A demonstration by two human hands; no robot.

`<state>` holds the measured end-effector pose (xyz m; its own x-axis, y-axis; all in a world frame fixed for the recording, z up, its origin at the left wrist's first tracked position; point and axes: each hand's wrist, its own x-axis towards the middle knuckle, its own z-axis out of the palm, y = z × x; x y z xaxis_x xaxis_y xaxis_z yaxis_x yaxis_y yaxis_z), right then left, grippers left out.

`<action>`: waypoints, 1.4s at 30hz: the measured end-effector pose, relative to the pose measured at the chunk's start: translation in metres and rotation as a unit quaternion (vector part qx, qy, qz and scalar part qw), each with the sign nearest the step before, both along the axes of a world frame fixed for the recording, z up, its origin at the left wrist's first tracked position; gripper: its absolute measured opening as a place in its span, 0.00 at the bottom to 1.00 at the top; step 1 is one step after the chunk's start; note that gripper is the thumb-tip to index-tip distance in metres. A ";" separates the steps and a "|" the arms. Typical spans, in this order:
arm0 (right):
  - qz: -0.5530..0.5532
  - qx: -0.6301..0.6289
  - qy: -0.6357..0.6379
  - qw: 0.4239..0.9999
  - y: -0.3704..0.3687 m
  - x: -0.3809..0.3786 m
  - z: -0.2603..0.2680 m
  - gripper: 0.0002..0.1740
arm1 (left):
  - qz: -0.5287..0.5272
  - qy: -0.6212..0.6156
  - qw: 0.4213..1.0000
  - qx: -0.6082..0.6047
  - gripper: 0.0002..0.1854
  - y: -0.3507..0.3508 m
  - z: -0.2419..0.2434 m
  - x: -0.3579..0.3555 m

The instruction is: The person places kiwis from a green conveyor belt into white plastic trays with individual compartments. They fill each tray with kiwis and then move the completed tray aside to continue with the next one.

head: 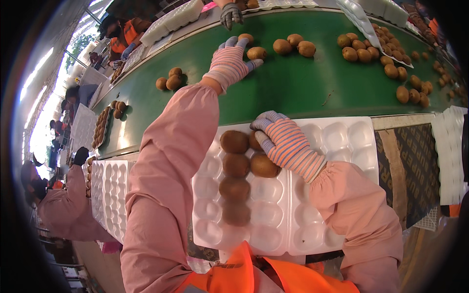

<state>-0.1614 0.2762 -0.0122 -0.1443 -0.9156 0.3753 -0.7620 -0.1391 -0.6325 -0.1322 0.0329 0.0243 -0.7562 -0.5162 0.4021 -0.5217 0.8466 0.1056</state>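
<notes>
My left hand (230, 63), in a striped knit glove, reaches out over the green conveyor belt (293, 88). Its fingers are spread beside a kiwifruit (257, 53), and a second kiwifruit (246, 39) lies behind the fingertips. My right hand (285, 141), gloved alike, rests its curled fingers on a partly hidden kiwifruit (255, 142) in the white plastic cavity tray (267, 190). Just below those fingers sits another kiwifruit (264, 165) in its cavity. Left of them, a column of several kiwifruit (235, 164) fills one row of cavities.
Across the belt, another person's gloved hand (231, 15) hangs near my left hand. Loose kiwifruit (294, 45) lie on the belt, with more at the right beside a tilted tray (361, 27). Stacked trays (450, 157) stand at right; co-workers and trays (116, 194) are at left.
</notes>
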 end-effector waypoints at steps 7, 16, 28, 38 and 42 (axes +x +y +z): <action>-0.016 0.003 0.002 1.000 0.005 -0.004 0.000 0.15 | 0.129 -0.222 0.964 0.065 0.42 -0.050 -0.022 -0.068; 0.003 -0.036 0.017 0.999 -0.004 -0.012 -0.010 0.12 | -0.058 -0.041 0.993 0.097 0.35 0.011 0.030 0.046; 0.002 -0.057 0.082 0.995 -0.007 -0.022 -0.017 0.10 | -0.114 -0.108 0.936 0.315 0.35 0.243 0.059 0.261; 0.001 -0.059 0.057 0.997 -0.008 -0.005 -0.011 0.09 | -0.050 -0.084 0.992 0.074 0.42 0.311 -0.028 0.289; -0.008 -0.060 0.063 0.996 -0.007 -0.003 -0.013 0.10 | -0.100 -0.133 0.966 0.195 0.38 0.284 0.014 0.283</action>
<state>-0.1646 0.2694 -0.0248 -0.1023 -0.8614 0.4976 -0.8371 -0.1957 -0.5108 0.1507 0.3171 0.0385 -0.9067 -0.4214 -0.0169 -0.4039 0.8562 0.3221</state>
